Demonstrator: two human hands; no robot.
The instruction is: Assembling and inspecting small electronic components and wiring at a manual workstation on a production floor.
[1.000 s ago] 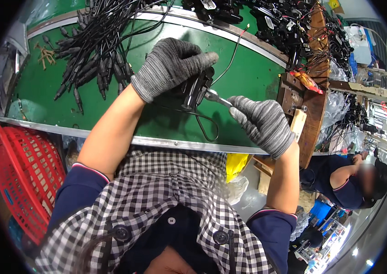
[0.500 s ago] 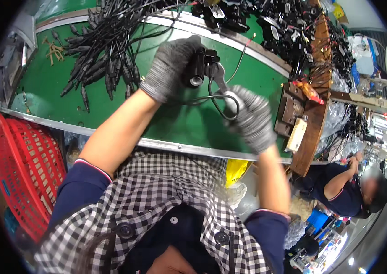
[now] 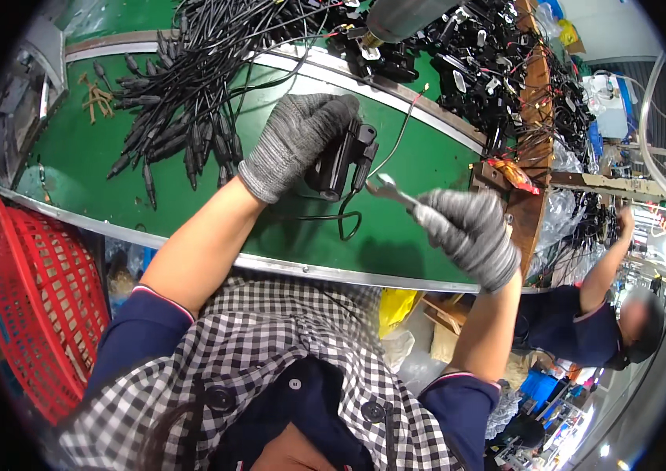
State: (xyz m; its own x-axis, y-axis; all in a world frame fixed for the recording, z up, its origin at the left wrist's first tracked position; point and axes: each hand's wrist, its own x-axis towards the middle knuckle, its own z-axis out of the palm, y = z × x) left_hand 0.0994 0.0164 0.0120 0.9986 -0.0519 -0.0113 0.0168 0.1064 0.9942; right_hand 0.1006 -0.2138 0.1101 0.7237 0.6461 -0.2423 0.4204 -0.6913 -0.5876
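My left hand (image 3: 295, 141), in a grey knit glove, grips a black plastic adapter-like part (image 3: 342, 161) above the green belt (image 3: 89, 157). A thin black cable (image 3: 345, 220) hangs from the part and loops on the belt. My right hand (image 3: 470, 235), also gloved, holds a small metal spanner (image 3: 386, 188) whose open jaw points at the black part, close beside it.
A heap of black cables with plugs (image 3: 184, 94) lies on the belt at the upper left. More black parts and wires (image 3: 474, 71) crowd the far right side. A red plastic basket (image 3: 27, 298) stands at my left. Another person (image 3: 584, 322) works at the right.
My left hand has lifted and turned the black part toward the right. My right hand has drawn back to the right and now shows the spanner pointing at the part.
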